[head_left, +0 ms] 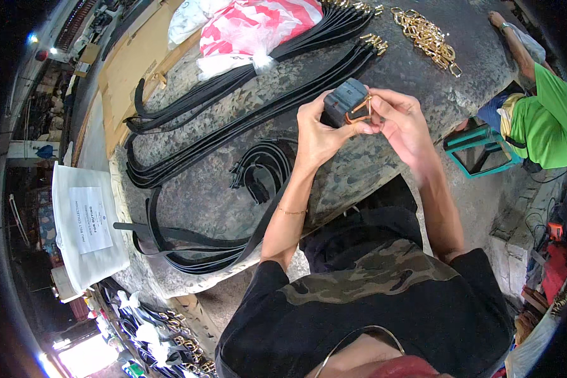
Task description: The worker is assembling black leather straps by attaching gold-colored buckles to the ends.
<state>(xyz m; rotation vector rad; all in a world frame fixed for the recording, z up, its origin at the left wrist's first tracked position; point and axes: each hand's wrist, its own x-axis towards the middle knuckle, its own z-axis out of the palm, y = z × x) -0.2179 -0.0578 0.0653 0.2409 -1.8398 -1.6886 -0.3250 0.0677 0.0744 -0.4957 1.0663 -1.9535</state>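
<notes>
Here, hands (321, 131) (404, 123) gripping dark block (346, 98), gold fitting (369, 105)

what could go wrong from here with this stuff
The gold piece at the block is small and both hands' fingers crowd it, so it could slip or a fingertip might get pinched. The lower straps lie close to the table edge and could slide off if the left forearm catches them. The gold clasps sit in a loose pile, so a bump might scatter them.
</notes>
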